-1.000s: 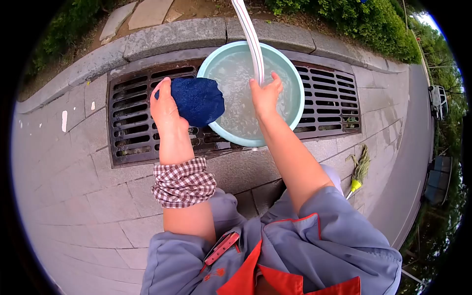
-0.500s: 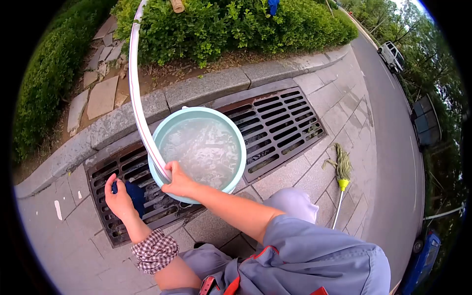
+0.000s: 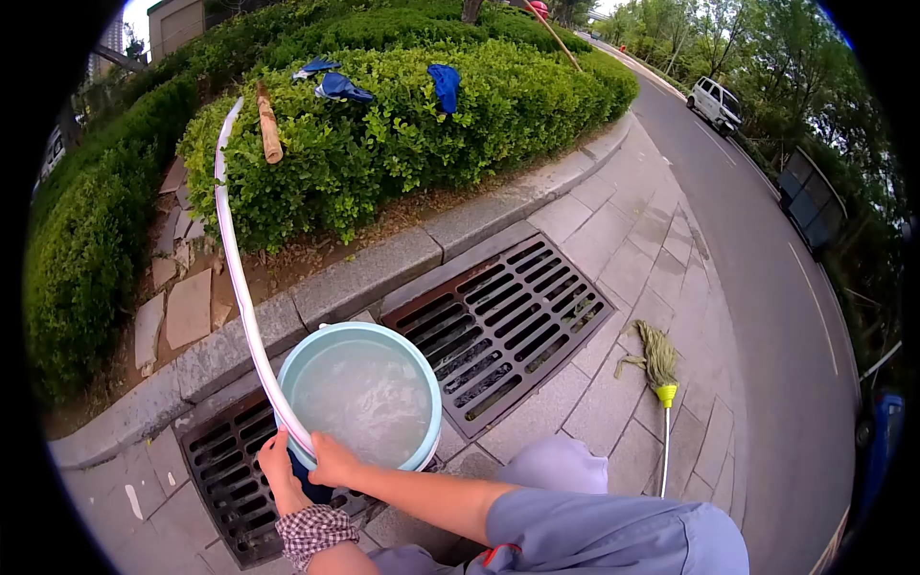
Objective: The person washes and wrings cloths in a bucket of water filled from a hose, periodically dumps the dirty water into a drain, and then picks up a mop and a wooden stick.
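Note:
My right hand (image 3: pixel 333 461) grips a white hose (image 3: pixel 251 326) with a thin dark stripe, near its lower end at the bucket's rim. Close beside it, my left hand (image 3: pixel 279 470) is closed with a dark blue cloth (image 3: pixel 316 487) partly hidden behind the fingers and wrist. The fingertips of my left hand come up to the hose; whether they touch it I cannot tell. A light-blue bucket (image 3: pixel 433 381), nearly full of cloudy water, stands on the drain grates. From my hands the hose curves up along the hedge.
Metal drain grates (image 3: pixel 517 331) lie along the stone curb (image 3: pixel 383 278). A mop (image 3: pixel 659 369) rests on the paving at right. On the hedge (image 3: pixel 355 182) lie a wooden piece (image 3: pixel 269 129) and blue cloths (image 3: pixel 444 88). A road with a white van (image 3: pixel 715 103) runs at right.
My left hand has moved right, in beside my right hand at the hose. The view has tilted up, showing more of the hedge. My right hand still grips the hose.

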A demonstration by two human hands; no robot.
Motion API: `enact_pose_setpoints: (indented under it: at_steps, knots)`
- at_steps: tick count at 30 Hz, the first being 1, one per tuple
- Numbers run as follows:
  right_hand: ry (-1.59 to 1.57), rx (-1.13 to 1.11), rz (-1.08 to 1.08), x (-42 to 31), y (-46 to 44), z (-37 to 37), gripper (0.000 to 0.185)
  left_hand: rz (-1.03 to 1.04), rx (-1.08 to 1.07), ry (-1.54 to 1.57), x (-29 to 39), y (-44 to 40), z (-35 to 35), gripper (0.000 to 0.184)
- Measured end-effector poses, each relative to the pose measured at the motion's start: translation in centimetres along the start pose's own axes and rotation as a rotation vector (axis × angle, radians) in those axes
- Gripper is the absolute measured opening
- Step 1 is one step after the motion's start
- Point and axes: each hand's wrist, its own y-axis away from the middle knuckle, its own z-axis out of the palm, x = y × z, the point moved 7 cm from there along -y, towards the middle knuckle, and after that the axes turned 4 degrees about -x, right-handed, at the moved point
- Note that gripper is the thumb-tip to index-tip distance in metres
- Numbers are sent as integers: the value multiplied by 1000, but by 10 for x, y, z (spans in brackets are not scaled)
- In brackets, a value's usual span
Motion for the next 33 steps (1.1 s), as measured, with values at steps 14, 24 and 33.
enact_pose_setpoints:
  at_steps: [14,24,33]
  knots:
    - [164,490,95,89,66,-247,45,228,-349,-2,122,88,195,25]
    - [-69,577,251,204,27,-336,51,-192,-228,-523,24,59,171,74]
    - [-151,390,300,205,8,-330,62,-492,-363,-101,-37,68,182,60]
